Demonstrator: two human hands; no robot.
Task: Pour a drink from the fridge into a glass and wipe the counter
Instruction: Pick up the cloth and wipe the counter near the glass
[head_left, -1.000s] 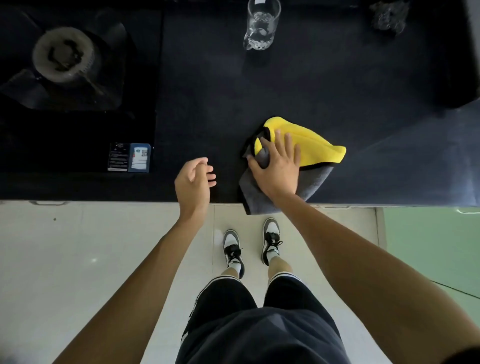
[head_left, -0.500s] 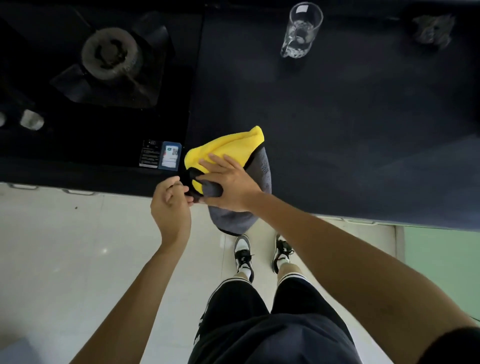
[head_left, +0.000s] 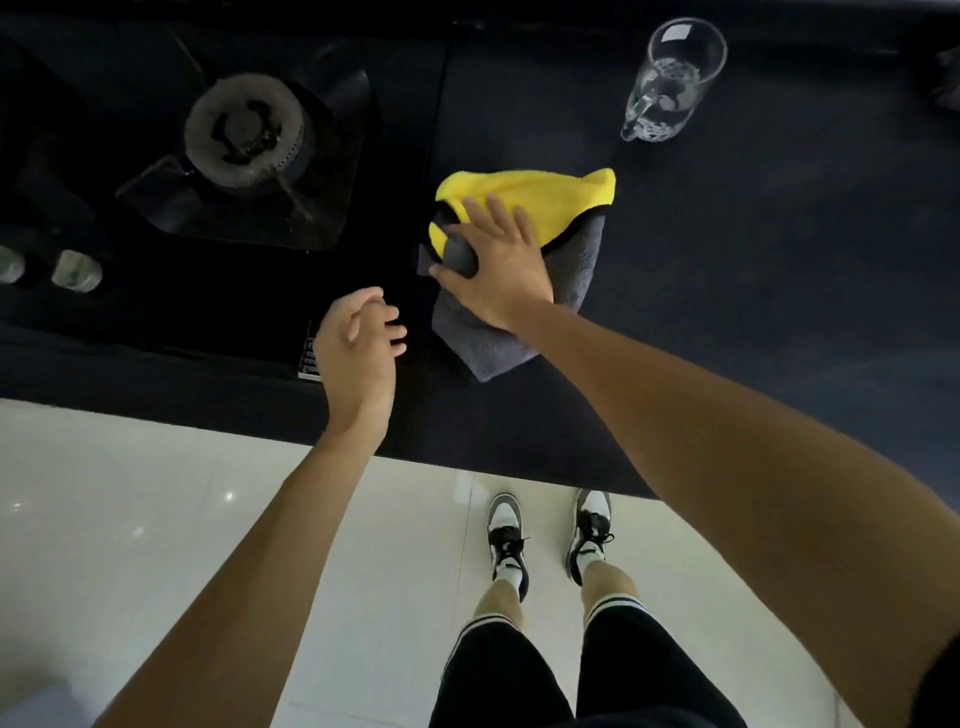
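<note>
A folded yellow and grey cloth (head_left: 550, 200) lies on the black counter (head_left: 753, 270), just right of the hob. My right hand (head_left: 496, 265) presses flat on the cloth with straight, spread fingers. My left hand (head_left: 358, 353) hovers over the counter's front part to the left of the cloth, fingers loosely curled, holding nothing. A clear glass (head_left: 670, 78) with a clear drink in its lower part stands at the back of the counter, beyond the cloth.
A black gas hob (head_left: 249, 156) with a round burner fills the counter's left part; two knobs (head_left: 75, 270) sit at its left edge. A sticker (head_left: 309, 358) is near its front corner. Below the counter edge lie a pale tiled floor and my feet.
My right hand has slid the cloth from the counter's front edge farther onto the counter, toward the glass. My left hand has come away from the cloth's corner.
</note>
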